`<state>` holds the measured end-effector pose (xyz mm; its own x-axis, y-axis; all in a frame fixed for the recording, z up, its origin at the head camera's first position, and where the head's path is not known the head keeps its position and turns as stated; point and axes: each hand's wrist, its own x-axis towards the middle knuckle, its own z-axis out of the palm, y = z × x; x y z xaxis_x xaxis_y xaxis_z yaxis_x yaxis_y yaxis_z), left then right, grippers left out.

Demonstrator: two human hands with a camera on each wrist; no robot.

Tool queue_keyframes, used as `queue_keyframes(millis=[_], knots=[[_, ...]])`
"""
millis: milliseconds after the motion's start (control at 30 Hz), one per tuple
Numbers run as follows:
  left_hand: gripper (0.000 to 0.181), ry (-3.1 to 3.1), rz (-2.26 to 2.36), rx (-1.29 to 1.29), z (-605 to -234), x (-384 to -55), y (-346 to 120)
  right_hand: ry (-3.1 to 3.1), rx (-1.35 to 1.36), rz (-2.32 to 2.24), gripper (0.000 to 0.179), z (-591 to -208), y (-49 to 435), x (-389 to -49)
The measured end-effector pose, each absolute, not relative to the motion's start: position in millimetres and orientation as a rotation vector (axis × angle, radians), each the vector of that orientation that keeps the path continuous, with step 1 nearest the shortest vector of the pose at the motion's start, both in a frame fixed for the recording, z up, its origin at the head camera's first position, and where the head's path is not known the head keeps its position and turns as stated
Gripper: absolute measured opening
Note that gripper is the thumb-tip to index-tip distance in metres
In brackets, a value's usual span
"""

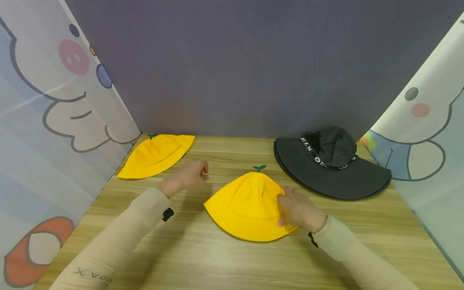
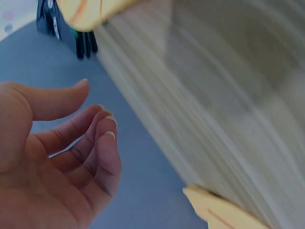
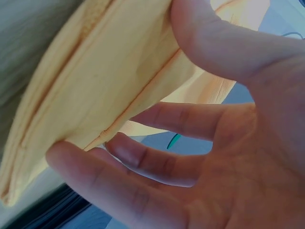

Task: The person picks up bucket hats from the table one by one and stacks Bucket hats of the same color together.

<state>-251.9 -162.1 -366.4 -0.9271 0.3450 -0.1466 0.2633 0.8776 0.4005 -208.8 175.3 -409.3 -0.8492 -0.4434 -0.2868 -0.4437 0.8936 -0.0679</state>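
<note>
A yellow bucket hat (image 1: 250, 205) with a green sprout on top stands crown up on the wooden table, in the middle of the head view. My right hand (image 1: 299, 207) holds its right side, the thumb low by the brim and the fingertips higher on the crown. In the right wrist view the yellow cloth (image 3: 105, 71) lies between thumb and fingers (image 3: 162, 114). My left hand (image 1: 188, 175) hovers left of this hat, loosely curled and holding nothing. Nearest beyond it, a second yellow hat (image 1: 159, 155) lies at the back left.
A black wide-brimmed hat (image 1: 326, 165) with a lettered band sits at the back right of the table (image 1: 203, 257), close to my right hand. A grey panel (image 1: 232, 72) rises behind the table, and cartoon-printed walls (image 1: 36, 121) flank both sides.
</note>
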Motion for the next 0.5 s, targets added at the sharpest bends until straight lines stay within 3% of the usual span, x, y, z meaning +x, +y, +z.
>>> queue_keyframes(millis=[500], knots=[[0.023,3.140,0.315,0.231,-359.2,-279.6,-234.8,2.778,-0.673,-0.050,0.050,-410.2,178.7,-207.9]])
